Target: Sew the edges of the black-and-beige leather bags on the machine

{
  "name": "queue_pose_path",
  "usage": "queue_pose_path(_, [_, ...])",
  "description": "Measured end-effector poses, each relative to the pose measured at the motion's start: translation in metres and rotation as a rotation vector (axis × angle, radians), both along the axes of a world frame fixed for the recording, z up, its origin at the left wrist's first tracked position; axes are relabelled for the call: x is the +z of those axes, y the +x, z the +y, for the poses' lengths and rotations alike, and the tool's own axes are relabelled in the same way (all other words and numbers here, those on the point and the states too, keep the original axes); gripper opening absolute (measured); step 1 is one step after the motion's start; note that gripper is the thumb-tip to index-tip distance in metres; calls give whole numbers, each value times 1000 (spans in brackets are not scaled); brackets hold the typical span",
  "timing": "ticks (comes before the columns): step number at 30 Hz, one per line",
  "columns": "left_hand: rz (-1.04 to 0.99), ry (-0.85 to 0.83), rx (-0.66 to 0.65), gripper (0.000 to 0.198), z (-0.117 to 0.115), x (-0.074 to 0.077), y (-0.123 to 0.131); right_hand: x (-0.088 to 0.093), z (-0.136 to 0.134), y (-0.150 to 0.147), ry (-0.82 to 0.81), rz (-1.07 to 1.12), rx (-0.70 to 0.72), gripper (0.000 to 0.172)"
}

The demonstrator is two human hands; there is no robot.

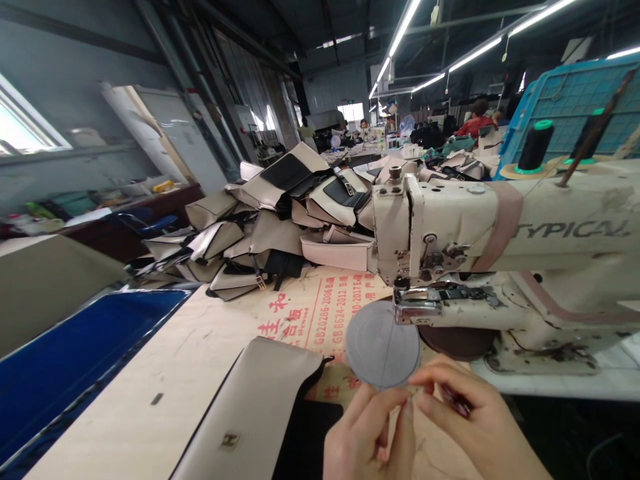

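My left hand [373, 433] is closed in a pinch at the near edge of a round grey disc [375, 350]. A thin thread [385, 357] crosses the disc down to its fingertips. Close beside it, my right hand [470, 407] is also closed, thumb and forefinger nearly together. A small dark reddish object [457, 400] shows in its curled fingers; its kind is hidden. To the left lies a beige bag piece [255, 393] with a metal H emblem [230, 441] and a black part [315, 437]. The sewing machine [450, 227] stands just beyond both hands.
Several beige and black bags [280, 227] are heaped behind the plywood table [165, 353], which bears red print. A blue-lined bin [90, 373] is at the left. Thread spools [535, 147] stand by a blue crate [565, 100]. A person in red [475, 123] is far back.
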State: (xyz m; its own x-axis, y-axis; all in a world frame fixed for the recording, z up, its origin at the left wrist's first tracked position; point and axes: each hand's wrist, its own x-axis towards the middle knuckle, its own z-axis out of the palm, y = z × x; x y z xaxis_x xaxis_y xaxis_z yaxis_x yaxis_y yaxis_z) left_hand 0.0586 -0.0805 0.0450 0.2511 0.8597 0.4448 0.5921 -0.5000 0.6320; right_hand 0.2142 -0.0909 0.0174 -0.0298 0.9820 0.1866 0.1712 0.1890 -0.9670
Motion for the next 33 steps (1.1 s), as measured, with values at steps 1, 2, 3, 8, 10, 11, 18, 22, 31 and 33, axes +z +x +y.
queue_pose_path(1, [23,-17,-7,10,2,0,0,0,3,-2,33,-33,-25,15])
queue_pose_path(2, [42,-44,-8,11,5,0,0,0,5,-5,50,-50,-49,17])
queue_pose_path(3, [58,-80,-5,12,8,0,1,0,8,-6,55,-49,-70,19])
queue_pose_path(8, [77,-151,46,13,38,0,8,-14,31,-6,-23,32,-215,25])
queue_pose_path(10, [59,-101,90,13,58,-2,15,-25,43,-3,-59,65,-333,23])
queue_pose_path(11, [55,-72,111,14,69,-4,19,-30,49,-1,-72,84,-384,23])
queue_pose_path(18, [149,81,144,15,118,-19,46,-57,70,14,-70,196,-499,25])
queue_pose_path(22, [203,87,156,14,125,-23,49,-62,73,17,-74,184,-493,26])
queue_pose_path(31, [153,-32,98,18,126,-15,51,-63,75,14,-65,182,-485,28])
queue_pose_path(33, [146,-44,99,19,126,-14,51,-62,75,13,-65,178,-477,28])
